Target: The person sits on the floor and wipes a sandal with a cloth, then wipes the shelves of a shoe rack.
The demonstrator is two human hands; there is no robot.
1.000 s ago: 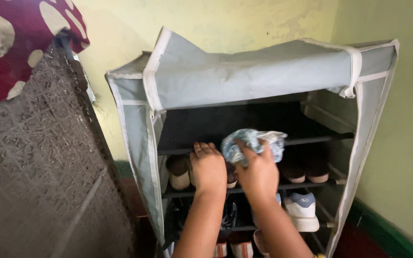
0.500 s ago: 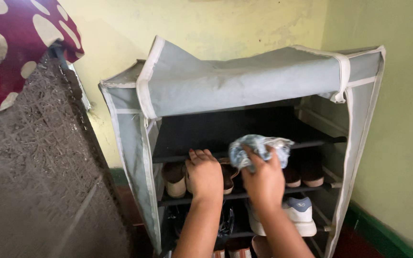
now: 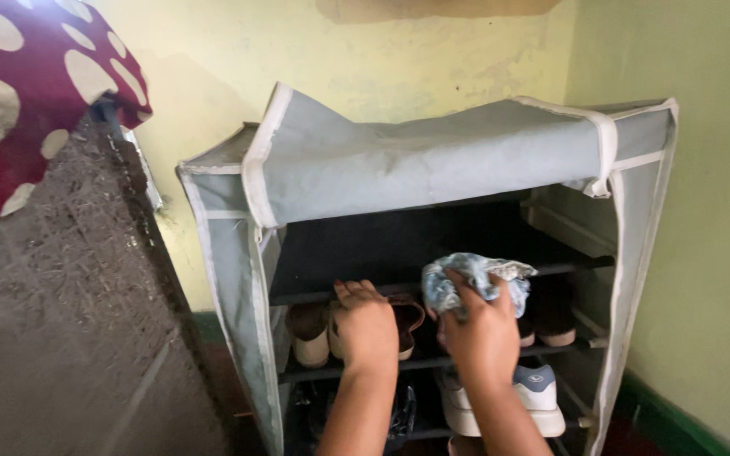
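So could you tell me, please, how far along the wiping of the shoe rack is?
Done: the cover is flipped up. In hand: right hand presses a cloth at the top shelf's front bar, left hand beside it. Left: the lower shelves hold shoes.

This is a home, in a corner of a lived-in room. A grey fabric-covered shoe rack [image 3: 433, 169] full of shoes [image 3: 310, 325] stands against worn, yellow-painted walls [image 3: 382, 51].
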